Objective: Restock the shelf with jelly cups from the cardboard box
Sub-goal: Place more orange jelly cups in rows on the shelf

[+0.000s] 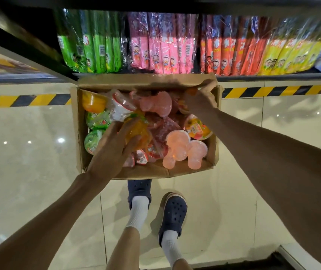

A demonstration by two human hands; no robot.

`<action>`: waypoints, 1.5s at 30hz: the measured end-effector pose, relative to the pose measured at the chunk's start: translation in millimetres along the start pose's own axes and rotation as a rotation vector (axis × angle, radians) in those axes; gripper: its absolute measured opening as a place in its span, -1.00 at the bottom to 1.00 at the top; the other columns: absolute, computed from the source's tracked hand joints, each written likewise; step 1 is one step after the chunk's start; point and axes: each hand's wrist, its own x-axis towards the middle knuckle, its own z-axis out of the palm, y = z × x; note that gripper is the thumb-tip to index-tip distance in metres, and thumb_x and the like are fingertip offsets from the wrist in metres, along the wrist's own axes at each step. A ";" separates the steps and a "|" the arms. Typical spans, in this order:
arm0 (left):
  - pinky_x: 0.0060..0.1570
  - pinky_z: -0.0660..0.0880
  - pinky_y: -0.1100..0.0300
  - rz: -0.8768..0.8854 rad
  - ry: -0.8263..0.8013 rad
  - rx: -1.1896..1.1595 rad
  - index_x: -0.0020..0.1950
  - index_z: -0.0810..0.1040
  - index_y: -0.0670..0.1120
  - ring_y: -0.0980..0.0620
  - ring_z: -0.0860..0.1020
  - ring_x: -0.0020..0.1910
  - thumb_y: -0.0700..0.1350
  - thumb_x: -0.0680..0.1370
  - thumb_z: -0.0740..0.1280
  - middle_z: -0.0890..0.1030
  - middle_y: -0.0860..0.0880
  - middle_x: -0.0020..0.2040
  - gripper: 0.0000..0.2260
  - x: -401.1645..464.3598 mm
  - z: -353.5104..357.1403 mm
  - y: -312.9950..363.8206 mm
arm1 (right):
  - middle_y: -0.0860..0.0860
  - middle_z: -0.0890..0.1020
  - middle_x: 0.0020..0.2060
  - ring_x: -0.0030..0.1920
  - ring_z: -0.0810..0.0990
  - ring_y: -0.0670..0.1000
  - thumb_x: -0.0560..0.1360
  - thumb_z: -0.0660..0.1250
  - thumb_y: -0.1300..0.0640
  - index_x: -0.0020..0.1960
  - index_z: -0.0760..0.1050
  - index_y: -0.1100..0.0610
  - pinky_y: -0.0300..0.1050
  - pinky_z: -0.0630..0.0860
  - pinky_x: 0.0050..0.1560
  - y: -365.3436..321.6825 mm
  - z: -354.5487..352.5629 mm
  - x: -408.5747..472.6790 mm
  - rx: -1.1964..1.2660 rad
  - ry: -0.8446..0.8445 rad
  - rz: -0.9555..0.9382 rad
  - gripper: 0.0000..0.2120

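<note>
Both of your hands are reaching into the cardboard box (pixel 172 171) on the floor: your left hand (pixel 113 145) is gripping an orange jelly cup (pixel 136 135), while your right hand (pixel 199 101) is curling around another orange cup (pixel 191 91) by the far wall.

A shop: shelf (pixel 233 76) of packaged snacks (pixel 161 47)

Matt brown cardboard is forming the box (pixel 213 151); clear glossy plastic is gleaming on the cups (pixel 177 145). Shiny film is wrapping the packs (pixel 165 47), and the polished floor (pixel 29 143) is reflecting lights.
</note>
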 end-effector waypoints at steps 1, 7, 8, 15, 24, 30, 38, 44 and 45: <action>0.33 0.35 0.26 -0.024 -0.009 -0.048 0.60 0.24 0.18 -0.06 0.36 0.49 0.13 0.70 0.19 0.32 -0.06 0.55 -0.55 -1.1 -0.5 0.6 | 0.11 0.49 0.21 0.11 0.59 0.15 0.54 0.46 -0.11 0.59 -0.04 0.05 0.04 0.55 -0.05 0.7 -4.2 -2.7 0.047 -0.030 -0.002 -0.13; 0.41 0.33 0.18 -0.117 -0.056 -0.085 0.59 0.16 0.31 -0.03 0.30 0.53 0.16 0.71 0.17 0.27 -0.01 0.59 -0.55 -9.6 -17.1 16.7 | 0.00 0.50 0.31 0.23 0.49 0.05 0.58 0.40 -0.18 0.59 0.19 0.04 0.04 0.49 0.23 14.4 -29.8 -53.1 0.076 -0.134 -0.129 -0.28; 0.44 0.37 0.05 -0.122 -0.055 -0.060 0.61 0.17 0.26 -0.09 0.31 0.53 0.19 0.71 0.15 0.29 -0.03 0.59 -0.54 -11.3 -23.1 23.0 | -0.02 0.51 0.27 0.20 0.49 0.03 0.60 0.39 -0.15 0.57 0.27 0.05 -0.01 0.47 0.20 15.1 -37.2 -64.4 0.059 -0.137 -0.175 -0.36; 0.54 0.28 -0.13 -0.152 0.004 -0.170 0.62 0.11 0.31 -0.06 0.27 0.56 0.34 0.64 0.06 0.25 0.05 0.61 -0.45 -30.6 -77.3 78.7 | -0.12 0.55 0.09 0.04 0.52 -0.05 0.58 0.44 -0.07 0.38 0.42 -0.04 -0.34 0.41 -0.10 4.5 -85.4 -134.7 0.123 -0.178 -0.321 -0.58; 0.36 0.45 -0.04 -0.082 0.115 -0.002 0.61 0.27 0.16 -0.10 0.45 0.38 0.28 0.67 0.04 0.43 -0.06 0.45 -0.47 -78.7 -202.6 184.2 | -0.08 0.63 0.14 0.12 0.65 0.04 0.44 0.47 -0.31 0.23 0.34 -0.42 0.12 0.62 0.17 -39.3 -185.7 -256.6 0.235 -0.247 -0.511 -0.55; 0.29 0.53 -0.08 -0.037 0.188 0.020 0.60 0.26 0.19 -0.09 0.50 0.33 0.34 0.66 0.02 0.46 -0.04 0.44 -0.46 -121.3 -297.8 260.1 | -0.11 0.56 0.21 0.15 0.62 -0.04 0.48 0.52 -0.19 0.38 0.40 -0.25 0.12 0.60 0.25 -81.6 -266.3 -340.3 0.250 -0.228 -0.684 -0.47; 0.21 0.52 -0.06 0.168 0.333 0.115 0.58 0.38 0.07 -0.12 0.56 0.24 0.24 0.68 0.12 0.53 -0.04 0.36 -0.50 -181.9 -428.5 371.1 | -0.05 0.63 0.26 0.19 0.64 0.00 0.45 0.55 -0.18 0.37 0.40 -0.32 0.14 0.55 0.31 -132.0 -382.7 -450.1 0.272 -0.167 -0.876 -0.44; 0.29 0.47 -0.06 0.240 0.438 0.122 0.57 0.36 0.13 -0.07 0.52 0.32 0.31 0.65 0.11 0.52 -0.02 0.37 -0.47 -225.6 -500.0 445.1 | -0.05 0.63 0.23 0.19 0.64 0.01 0.33 0.47 -0.39 0.20 0.37 -0.51 0.16 0.56 0.29 -160.3 -460.5 -522.3 0.309 -0.123 -1.056 -0.51; 0.28 0.47 -0.04 0.248 0.456 0.143 0.57 0.35 0.16 -0.05 0.52 0.31 0.30 0.66 0.11 0.52 0.00 0.37 -0.49 -232.3 -510.4 456.0 | -0.05 0.62 0.23 0.20 0.63 0.01 0.36 0.48 -0.36 0.24 0.38 -0.47 0.16 0.56 0.29 -164.3 -471.7 -534.4 0.305 -0.114 -1.086 -0.50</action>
